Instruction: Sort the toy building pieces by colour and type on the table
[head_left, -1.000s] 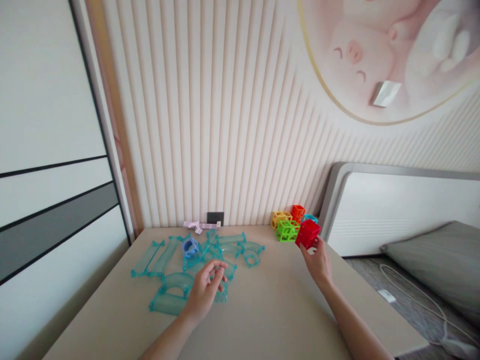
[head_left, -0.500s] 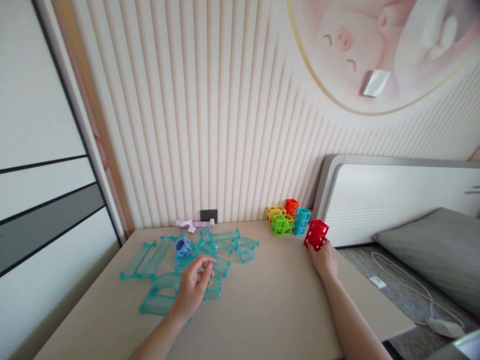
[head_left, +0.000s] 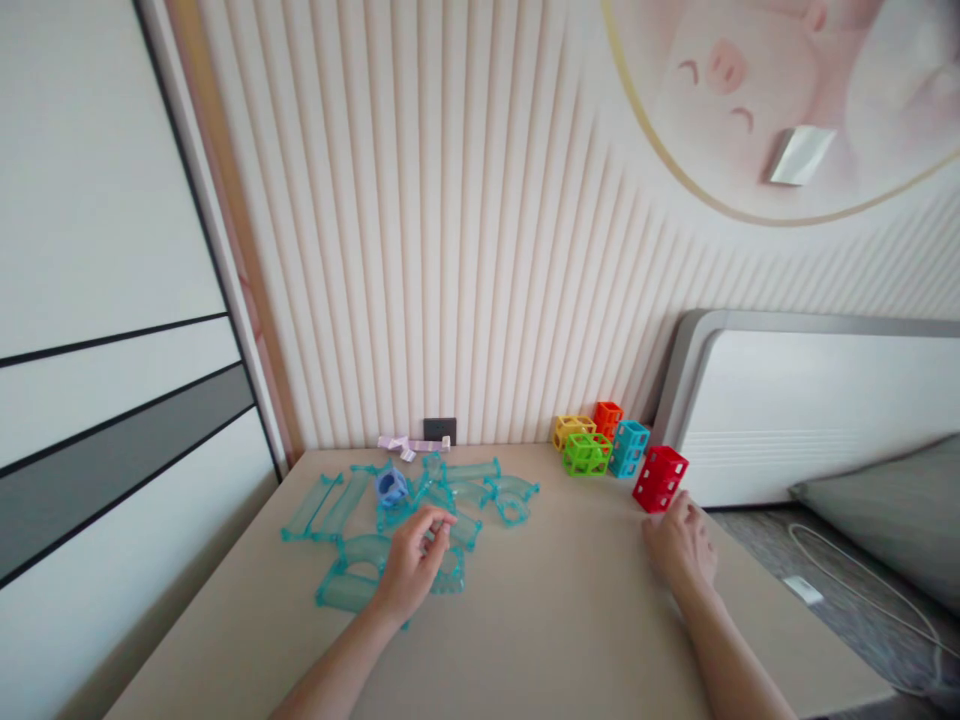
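My left hand (head_left: 415,569) hovers over a pile of clear teal track pieces (head_left: 420,510), fingers curled with the tips pinched near one piece; what they hold, if anything, is unclear. A small blue ring piece (head_left: 391,487) sits in the pile. My right hand (head_left: 681,546) rests on the beige table (head_left: 555,620) with fingers spread, just short of a red lattice cube (head_left: 659,478) that stands free on the table. Behind it are green (head_left: 586,455), yellow (head_left: 570,430), orange (head_left: 607,417) and blue (head_left: 628,446) lattice cubes.
The table butts against a ribbed wall with a dark socket (head_left: 439,431) and a lilac piece (head_left: 405,443) at its foot. A white headboard (head_left: 810,410) and grey bed (head_left: 892,520) lie to the right; a cable (head_left: 862,590) runs on the floor.
My right hand set the red cube down near the table's right edge and drew back from it. My left hand stayed over the teal pieces.
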